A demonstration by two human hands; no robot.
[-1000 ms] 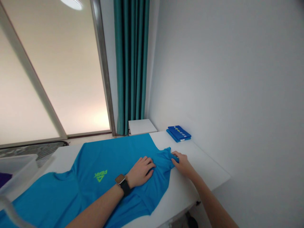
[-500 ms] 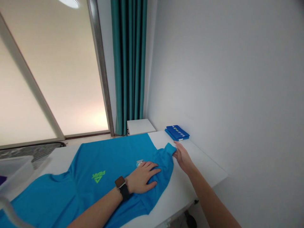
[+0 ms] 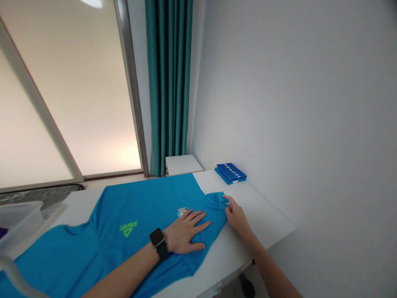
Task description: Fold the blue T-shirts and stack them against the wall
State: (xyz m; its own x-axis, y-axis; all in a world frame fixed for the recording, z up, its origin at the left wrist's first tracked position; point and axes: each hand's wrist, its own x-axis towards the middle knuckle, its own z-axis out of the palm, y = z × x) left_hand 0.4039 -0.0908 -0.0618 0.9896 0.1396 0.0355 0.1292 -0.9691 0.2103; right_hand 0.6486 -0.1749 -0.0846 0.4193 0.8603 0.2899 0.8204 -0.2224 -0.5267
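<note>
Pressing blue shirt (image 3: 139,207), left hand (image 3: 184,231) flat, right hand (image 3: 236,217) at cuff (image 3: 221,200)

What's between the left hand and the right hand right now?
In the head view, the turquoise shirt's folded-over sleeve lies between the left hand and the right hand.

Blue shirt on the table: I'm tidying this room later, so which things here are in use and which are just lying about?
In use: blue shirt, left hand flat on it, right hand at its edge.
Lying about: folded blue stack, plastic bin, white cabinet.
</note>
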